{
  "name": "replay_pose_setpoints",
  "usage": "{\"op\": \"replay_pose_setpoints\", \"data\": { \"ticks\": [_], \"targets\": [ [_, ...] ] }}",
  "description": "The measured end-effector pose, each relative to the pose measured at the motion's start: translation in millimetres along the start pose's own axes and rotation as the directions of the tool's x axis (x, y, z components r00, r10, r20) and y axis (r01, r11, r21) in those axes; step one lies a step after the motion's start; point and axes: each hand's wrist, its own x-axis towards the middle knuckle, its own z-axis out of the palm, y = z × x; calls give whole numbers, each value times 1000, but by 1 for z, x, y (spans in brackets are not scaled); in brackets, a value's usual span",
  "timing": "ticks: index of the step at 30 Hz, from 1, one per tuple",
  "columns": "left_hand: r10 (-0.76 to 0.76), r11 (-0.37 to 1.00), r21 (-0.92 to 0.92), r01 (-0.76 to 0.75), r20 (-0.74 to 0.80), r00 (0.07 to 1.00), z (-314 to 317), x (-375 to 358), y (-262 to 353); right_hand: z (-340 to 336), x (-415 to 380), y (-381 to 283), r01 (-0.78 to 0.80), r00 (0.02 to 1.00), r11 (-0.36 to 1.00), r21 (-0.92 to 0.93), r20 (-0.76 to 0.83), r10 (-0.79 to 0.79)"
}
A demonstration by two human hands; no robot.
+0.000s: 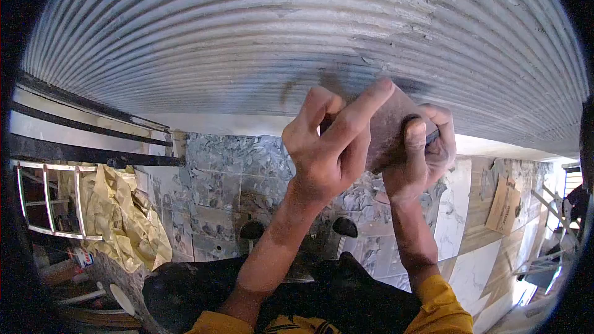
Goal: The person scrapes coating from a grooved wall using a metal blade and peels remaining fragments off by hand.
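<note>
Both hands grip one pad (390, 127) against the ribbed wall (297, 37) (12 o'clock): left hand (328, 148) fingers splayed over it, right hand (421, 161) clamping its 3 o'clock edge.

Tiled floor (216, 179) with yellow cloth (127, 216)

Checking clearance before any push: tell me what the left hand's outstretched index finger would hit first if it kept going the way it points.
Probably the ribbed metal wall. The left hand points up and right across the sanding pad; beyond its fingertip only corrugated sheet shows, though depth is unclear.
</note>
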Motion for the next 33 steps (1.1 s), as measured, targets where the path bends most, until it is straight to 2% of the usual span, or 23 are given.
{"op": "replay_pose_setpoints", "data": {
  "ticks": [3,5,7,12,14,21,26,29,31,33],
  "targets": [
    [49,999,-17,-50,-36,998,3,-3,-3,1,0,-4,-22,1000,1000,6,4,22],
    [50,997,-54,-59,-160,986,11,0,-7,1,0,-5,-61,998,998,-20,2,61],
    [19,999,-47,-25,-117,993,11,2,-6,1,2,-3,-84,996,993,-83,-23,82],
    [-43,999,-6,42,-25,999,5,9,1,-1,8,0,-106,994,993,-52,-29,104],
    [-67,997,28,66,61,996,3,11,2,-2,9,2,-106,994,993,-53,-27,105],
    [-39,997,71,36,48,998,6,7,-2,-3,10,0,-69,997,997,-33,-31,68],
    [-21,1000,2,21,26,999,7,5,-2,-4,5,-3,-84,996,996,2,-42,84],
    [36,999,-19,-36,-16,999,5,-3,-3,-8,1,-5,-31,1000,999,-27,-8,30],
    [69,997,-26,-70,-26,997,3,-7,-5,-6,0,-9,59,998,996,-66,8,-59],
    [102,994,-32,-103,-36,994,4,-9,-7,-9,2,-7,67,997,991,-112,31,-64]
  ]
}}
